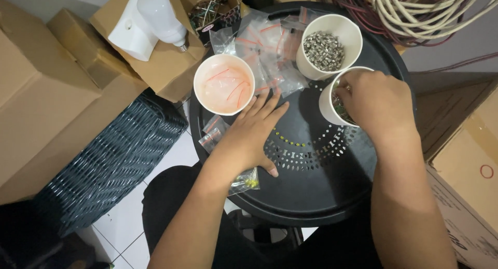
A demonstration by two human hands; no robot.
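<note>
Paper cup [328, 100] holds right hand [376, 100], fingers seemingly pinching inside.

White tiled floor [155, 212], cardboard boxes [41, 93]

Light: soft and even where I work, fairly bright from above.
Glare: my black tray [311, 196] shows a dull sheen.
Shadows: dark beneath me.
Focus: sharp; edges bend slightly.
</note>
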